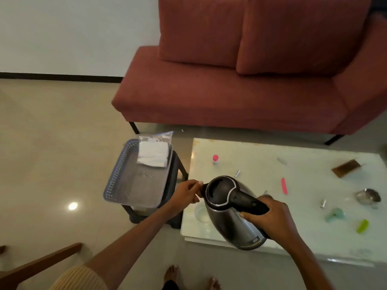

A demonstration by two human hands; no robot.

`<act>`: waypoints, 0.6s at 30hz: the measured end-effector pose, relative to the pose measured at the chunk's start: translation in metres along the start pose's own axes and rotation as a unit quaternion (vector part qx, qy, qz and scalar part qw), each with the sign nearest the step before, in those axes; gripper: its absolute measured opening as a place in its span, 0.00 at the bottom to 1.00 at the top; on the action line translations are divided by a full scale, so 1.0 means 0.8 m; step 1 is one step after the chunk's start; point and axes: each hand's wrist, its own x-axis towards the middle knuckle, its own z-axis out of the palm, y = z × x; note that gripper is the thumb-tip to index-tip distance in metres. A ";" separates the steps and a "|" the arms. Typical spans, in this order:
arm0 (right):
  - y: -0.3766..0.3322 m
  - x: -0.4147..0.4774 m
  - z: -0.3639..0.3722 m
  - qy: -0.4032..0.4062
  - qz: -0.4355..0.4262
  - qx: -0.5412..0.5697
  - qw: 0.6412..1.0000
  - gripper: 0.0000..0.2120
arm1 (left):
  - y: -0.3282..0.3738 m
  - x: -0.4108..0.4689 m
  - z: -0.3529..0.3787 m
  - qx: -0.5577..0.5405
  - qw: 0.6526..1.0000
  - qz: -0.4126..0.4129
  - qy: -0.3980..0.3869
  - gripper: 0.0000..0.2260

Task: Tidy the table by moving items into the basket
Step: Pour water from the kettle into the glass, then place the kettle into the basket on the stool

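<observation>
- Risk: we judge the tilted kettle [228,225] may slip or spill any water inside, since the left grip [185,195] merely pinches its spout; the basket [114,181] could tip under the weight
- Kettle: dark steel body, black lid; right grip [270,218] wrapped round the handle; held over the desk's [303,185] near-left corner

A home living room is showing here: a rust-red sofa [230,91] with loose back cushions [293,34] is standing by the wall [73,28], and a low white table [255,155] is sitting before it on glossy floor tiles [52,143].
</observation>
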 end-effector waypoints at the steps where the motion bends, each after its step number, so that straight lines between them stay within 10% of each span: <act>1: -0.012 -0.002 -0.003 -0.006 -0.008 0.001 1.000 0.11 | 0.008 -0.009 -0.012 0.000 1.000 -0.005 0.005 0.07; 18: -0.215 0.101 0.134 -0.174 -0.082 -0.024 0.981 0.13 | -0.001 -0.018 -0.290 0.026 0.991 -0.010 0.128 0.05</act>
